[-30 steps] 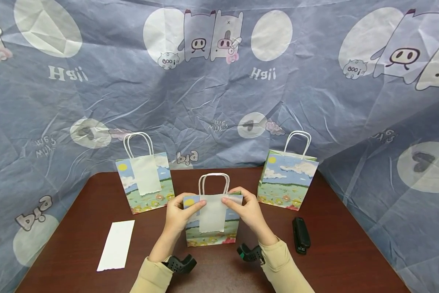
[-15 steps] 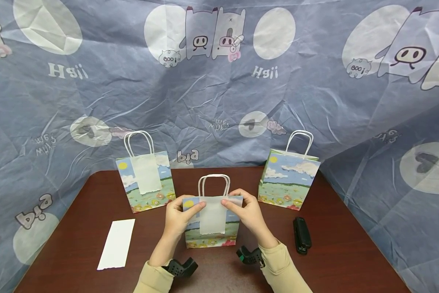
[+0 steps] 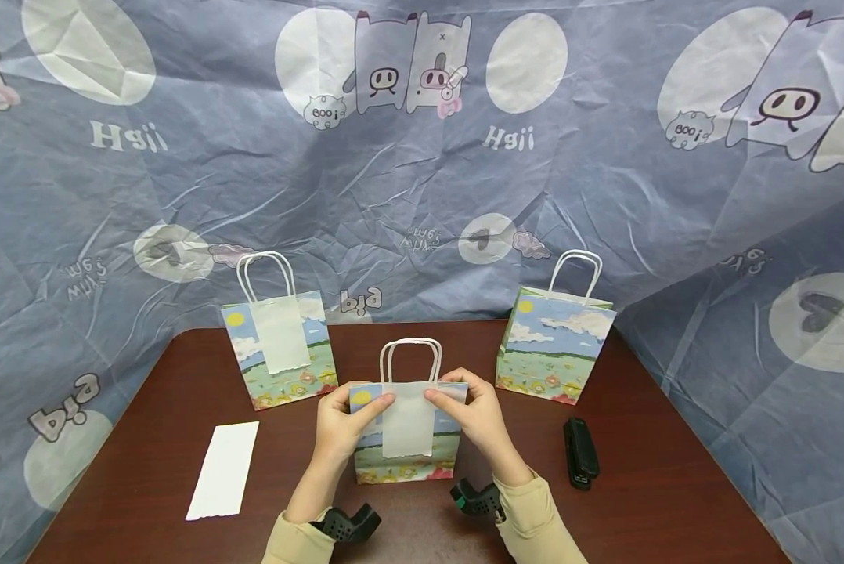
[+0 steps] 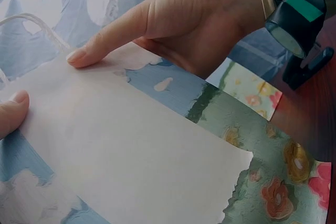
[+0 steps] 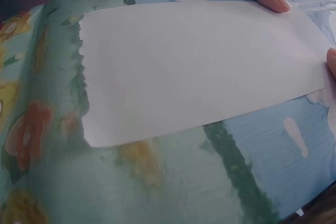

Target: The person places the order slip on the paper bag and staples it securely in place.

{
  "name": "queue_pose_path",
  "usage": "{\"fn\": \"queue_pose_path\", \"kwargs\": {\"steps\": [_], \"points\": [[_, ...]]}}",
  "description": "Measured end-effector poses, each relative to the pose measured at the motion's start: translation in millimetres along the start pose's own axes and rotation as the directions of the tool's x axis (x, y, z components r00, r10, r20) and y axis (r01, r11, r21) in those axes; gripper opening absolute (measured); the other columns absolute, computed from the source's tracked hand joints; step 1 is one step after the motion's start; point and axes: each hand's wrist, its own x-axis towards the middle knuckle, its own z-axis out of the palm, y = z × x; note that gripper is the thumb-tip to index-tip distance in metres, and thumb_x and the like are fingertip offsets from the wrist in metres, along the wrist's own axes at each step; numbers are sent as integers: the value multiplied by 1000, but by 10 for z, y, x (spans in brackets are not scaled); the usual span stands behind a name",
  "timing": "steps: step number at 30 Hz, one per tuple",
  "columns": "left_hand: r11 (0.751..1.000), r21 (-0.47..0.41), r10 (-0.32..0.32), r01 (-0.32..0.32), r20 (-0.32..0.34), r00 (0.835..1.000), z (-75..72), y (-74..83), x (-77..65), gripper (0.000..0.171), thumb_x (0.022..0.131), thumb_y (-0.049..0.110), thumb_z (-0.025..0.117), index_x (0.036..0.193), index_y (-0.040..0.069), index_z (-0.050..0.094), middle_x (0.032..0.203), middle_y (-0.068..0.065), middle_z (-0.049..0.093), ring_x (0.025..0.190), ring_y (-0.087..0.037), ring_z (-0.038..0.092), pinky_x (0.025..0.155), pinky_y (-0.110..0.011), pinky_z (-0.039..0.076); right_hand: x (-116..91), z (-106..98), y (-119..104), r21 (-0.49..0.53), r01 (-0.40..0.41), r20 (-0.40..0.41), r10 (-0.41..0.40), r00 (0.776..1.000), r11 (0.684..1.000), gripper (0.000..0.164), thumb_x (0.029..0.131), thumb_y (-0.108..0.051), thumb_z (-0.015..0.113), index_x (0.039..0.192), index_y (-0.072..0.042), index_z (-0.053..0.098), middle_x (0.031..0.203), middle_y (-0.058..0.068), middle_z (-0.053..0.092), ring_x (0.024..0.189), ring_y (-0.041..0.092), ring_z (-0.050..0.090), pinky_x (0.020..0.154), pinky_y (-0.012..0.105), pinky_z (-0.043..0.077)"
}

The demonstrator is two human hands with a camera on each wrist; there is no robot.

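A small paper gift bag (image 3: 443, 442) with a painted sky-and-flower print stands upright at the middle of the table, its white twisted handles (image 3: 411, 342) up. On its front lies a white paper strip (image 3: 408, 427) with a torn lower edge, its top at the bag's rim. My left hand (image 3: 340, 423) pinches strip and rim at the upper left, thumb in front and fingers behind. At the upper right my right hand (image 3: 474, 407) does the same. In the left wrist view both thumbs press on the paper strip (image 4: 131, 145). The fingers behind the bag are mostly hidden.
Another bag (image 3: 316, 345) with a white strip on its front stands back left. A bag (image 3: 552, 345) without a strip stands back right. A loose white paper strip (image 3: 223, 470) lies at left, a black stapler (image 3: 580, 453) at right. Patterned cloth (image 3: 422, 180) hangs behind the table.
Both hands keep their pinch on the strip and bag rim. The middle bag and hands have shifted slightly down in the head view, toward me.
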Motion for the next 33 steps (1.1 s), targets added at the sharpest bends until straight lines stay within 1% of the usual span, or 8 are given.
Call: {"fn": "queue_pose_path", "kwargs": {"steps": [9, 13, 16, 20, 24, 26, 29, 33], "points": [[1000, 5, 16, -16, 1, 1000, -6, 5, -33, 13, 73, -7, 75, 81, -10, 65, 60, 4, 55, 51, -9, 51, 47, -24, 45, -56, 40, 41, -8, 41, -54, -41, 998, 999, 13, 80, 4, 70, 89, 3, 61, 74, -7, 59, 50, 5, 44, 49, 23, 42], [1000, 3, 24, -24, 5, 1000, -14, 5, -38, 13, 73, -8, 75, 81, -10, 64, 60, 4, 55, 51, -9, 51, 47, -24, 45, -51, 28, 180, 19, 56, -57, -55, 997, 998, 13, 80, 6, 70, 89, 3, 61, 78, -5, 60, 54, 8, 50, 51, 26, 46], [1000, -1, 27, -27, 5, 1000, -20, 5, -38, 14, 73, -9, 75, 81, -11, 64, 60, 5, 55, 51, -9, 51, 47, -23, 45, -37, -24, 310, 38, 91, -52, -89, 995, 995, 16, 80, 6, 70, 92, 3, 61, 72, -8, 58, 50, 4, 44, 49, 21, 41], [999, 7, 33, -33, -1, 999, -28, 9, -42, 13, 72, -9, 75, 80, -10, 64, 59, 5, 52, 51, -8, 48, 47, -21, 42, -23, -178, 374, 101, 193, -36, -190, 981, 976, 17, 84, 1, 67, 97, 8, 58, 81, -9, 62, 62, 2, 51, 57, 18, 43], [999, 13, 30, -30, -1, 1000, -31, 14, -52, 13, 72, -9, 75, 80, -9, 65, 59, 4, 53, 51, -8, 47, 46, -22, 41, -30, -410, 397, 188, 233, -21, -234, 972, 954, 23, 92, -3, 59, 102, 16, 52, 97, -1, 67, 91, 12, 63, 81, 24, 49], [999, 15, 29, -29, 1, 1000, -30, 14, -54, 13, 73, -9, 75, 81, -9, 65, 60, 4, 54, 51, -8, 48, 46, -22, 41, -45, -529, 405, 164, 207, -45, -202, 978, 965, 23, 94, -5, 56, 103, 16, 53, 98, 0, 67, 93, 14, 63, 86, 25, 48], [999, 14, 34, -34, 3, 999, -30, 16, -50, 13, 73, -9, 75, 82, -10, 65, 60, 5, 54, 51, -8, 48, 46, -22, 41, -65, -701, 427, 73, 98, -136, -87, 987, 993, 24, 95, -10, 55, 103, 13, 56, 96, 0, 68, 91, 15, 64, 87, 25, 47], [999, 12, 36, -37, 3, 999, -31, 15, -41, 13, 73, -9, 74, 82, -10, 65, 60, 5, 54, 51, -8, 48, 46, -22, 42, -102, -931, 496, -62, -100, -293, 77, 953, 993, 28, 92, -19, 62, 105, 7, 60, 93, -1, 69, 90, 13, 63, 81, 22, 48]]}}
